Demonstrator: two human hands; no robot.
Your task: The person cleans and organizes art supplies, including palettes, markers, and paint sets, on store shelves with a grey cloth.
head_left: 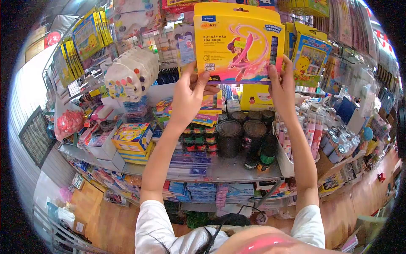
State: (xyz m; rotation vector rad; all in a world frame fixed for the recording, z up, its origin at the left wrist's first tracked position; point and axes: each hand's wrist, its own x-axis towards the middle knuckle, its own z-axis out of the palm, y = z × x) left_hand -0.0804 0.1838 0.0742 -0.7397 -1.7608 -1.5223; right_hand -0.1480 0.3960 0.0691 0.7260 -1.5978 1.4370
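A yellow crayon box [237,44] with a pink cartoon figure on its front is held upright at the top centre. My left hand [192,91] grips its lower left corner, thumb on the front. At the lower right edge my right hand [281,82] holds the same box, with the thumb on the front and the fingers behind. Another yellow edge shows just behind the box's top. Below and behind it, a yellow package [257,97] rests near black-lidded jars [229,131].
Palette packs [131,74] and yellow packs [91,36] hang at the left. A duck-printed pack [311,57] hangs at the right. Stacked yellow boxes [133,137], a white bin [285,158] of pink bottles and cans [338,144] stand on the metal shelf [249,174].
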